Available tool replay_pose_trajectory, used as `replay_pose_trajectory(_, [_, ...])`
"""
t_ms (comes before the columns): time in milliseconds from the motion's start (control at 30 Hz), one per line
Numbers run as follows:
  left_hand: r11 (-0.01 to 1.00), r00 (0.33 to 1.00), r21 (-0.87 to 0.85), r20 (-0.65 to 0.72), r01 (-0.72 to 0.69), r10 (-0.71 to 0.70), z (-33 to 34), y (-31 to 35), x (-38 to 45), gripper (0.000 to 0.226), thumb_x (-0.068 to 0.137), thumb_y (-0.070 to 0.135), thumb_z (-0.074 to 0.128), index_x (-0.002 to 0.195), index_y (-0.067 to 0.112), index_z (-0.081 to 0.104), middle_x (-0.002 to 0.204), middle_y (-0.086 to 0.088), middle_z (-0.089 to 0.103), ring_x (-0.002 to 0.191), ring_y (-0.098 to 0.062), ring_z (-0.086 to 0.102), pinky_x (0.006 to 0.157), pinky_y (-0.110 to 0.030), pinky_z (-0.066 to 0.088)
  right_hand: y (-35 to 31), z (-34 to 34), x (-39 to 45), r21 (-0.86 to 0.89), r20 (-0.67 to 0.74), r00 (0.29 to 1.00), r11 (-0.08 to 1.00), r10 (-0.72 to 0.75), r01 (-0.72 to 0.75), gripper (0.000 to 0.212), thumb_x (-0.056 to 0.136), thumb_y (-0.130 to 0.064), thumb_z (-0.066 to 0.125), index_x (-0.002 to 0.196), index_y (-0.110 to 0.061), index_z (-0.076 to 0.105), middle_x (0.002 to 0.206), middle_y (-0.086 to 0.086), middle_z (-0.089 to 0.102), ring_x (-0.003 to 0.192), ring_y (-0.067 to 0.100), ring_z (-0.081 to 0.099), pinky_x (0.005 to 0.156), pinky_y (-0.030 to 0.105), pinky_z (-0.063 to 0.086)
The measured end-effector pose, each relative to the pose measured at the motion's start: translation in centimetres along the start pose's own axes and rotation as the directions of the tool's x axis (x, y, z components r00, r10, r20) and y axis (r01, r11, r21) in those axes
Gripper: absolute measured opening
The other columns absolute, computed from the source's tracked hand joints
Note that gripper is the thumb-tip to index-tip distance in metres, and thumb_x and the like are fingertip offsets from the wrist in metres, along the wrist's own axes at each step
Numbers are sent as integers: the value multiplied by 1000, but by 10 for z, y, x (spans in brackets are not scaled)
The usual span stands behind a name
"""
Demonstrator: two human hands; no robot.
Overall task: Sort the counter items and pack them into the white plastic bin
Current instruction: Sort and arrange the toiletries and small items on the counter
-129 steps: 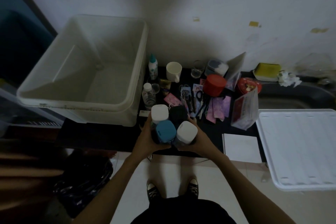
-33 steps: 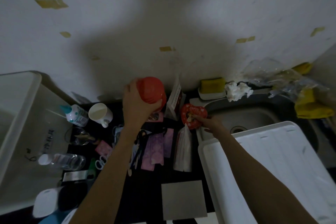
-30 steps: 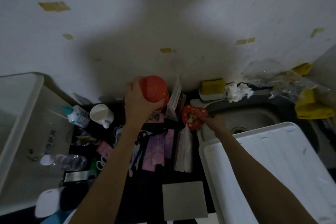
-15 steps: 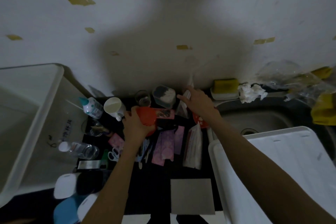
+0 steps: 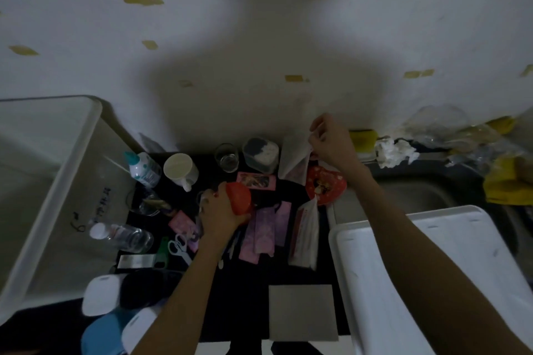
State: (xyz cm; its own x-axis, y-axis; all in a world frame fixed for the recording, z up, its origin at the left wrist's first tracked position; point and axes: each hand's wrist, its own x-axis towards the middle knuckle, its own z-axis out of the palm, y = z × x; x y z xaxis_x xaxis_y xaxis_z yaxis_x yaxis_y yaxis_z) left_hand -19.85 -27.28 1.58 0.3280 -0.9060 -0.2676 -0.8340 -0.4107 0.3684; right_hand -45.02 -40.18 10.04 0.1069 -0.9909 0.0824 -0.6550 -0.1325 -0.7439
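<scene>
Dark counter [image 5: 242, 291] runs below a white wall dotted with yellowish tape scraps. With the white mug [image 5: 180, 168] as landmark: far to its left stands the white plastic bin [image 5: 54, 181], its rim close to a small squeeze bottle [image 5: 143, 168] just left of the mug. Below the mug and a little right, the left hand [image 5: 219, 215] curls round a red lidded container [image 5: 238, 199], held low over pink packets [image 5: 264, 232] and scissors [image 5: 180, 248]. Right of the mug sit an empty glass [image 5: 227, 156] and a clear tub [image 5: 260, 153]. Further right, the right hand [image 5: 330, 143] is raised near the wall, fingers pinching the top of a clear plastic pouch [image 5: 294, 160], above a red heart-shaped tin [image 5: 326, 185]. A white tray [image 5: 432, 268] lies furthest right.
</scene>
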Motion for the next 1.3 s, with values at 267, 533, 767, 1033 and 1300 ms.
replay_pose_trajectory(267, [924, 882, -107, 277, -366, 381, 3, 109, -64, 67, 72, 80, 54, 99, 19, 54, 93, 1, 63, 83, -16, 62, 66, -31, 48, -5, -63, -12, 20, -29, 999, 999, -34, 35, 12, 94, -17, 51, 105, -19, 54, 82, 1, 62, 56, 15, 68, 56, 42, 58])
replay_pose_trajectory(533, [917, 813, -156, 427, -366, 397, 17, 111, -60, 27, 95, 18, 50, 70, 15, 42, 72, -9, 58, 61, -20, 59, 56, -33, 51, 12, -88, -9, -173, 12, 996, 980, -93, 94, 45, 95, -12, 54, 136, -26, 44, 84, 3, 59, 59, 13, 63, 63, 40, 59])
replay_pose_trajectory(767, [873, 876, -414, 281, -258, 392, -42, 125, -33, 14, 93, 7, 54, 84, -3, 55, 64, -6, 59, 44, 0, 58, 48, -20, 51, 9, -88, -11, -156, 26, 994, 982, -106, 108, 54, 95, -16, 56, 145, -26, 37, 87, -6, 57, 64, 9, 63, 66, 28, 58])
replay_pose_trajectory(1033, [788, 894, -586, 227, -191, 386, -72, 149, -1, 26, 98, 13, 48, 101, -12, 55, 78, -25, 63, 54, -20, 67, 50, -31, 56, -12, -59, -39, -136, 112, 981, 976, -157, 172, 41, 93, -20, 59, 133, -12, 50, 86, -3, 60, 75, 14, 58, 67, 20, 40])
replay_pose_trajectory(1300, [596, 870, -803, 274, -28, 410, -69, 153, -13, 19, 102, 13, 46, 105, 7, 63, 68, -4, 65, 54, -16, 63, 50, -29, 55, -21, -18, -83, 95, 31, 987, 984, -157, 154, 24, 95, -18, 60, 116, -16, 71, 95, -6, 68, 79, -1, 61, 73, 3, 43])
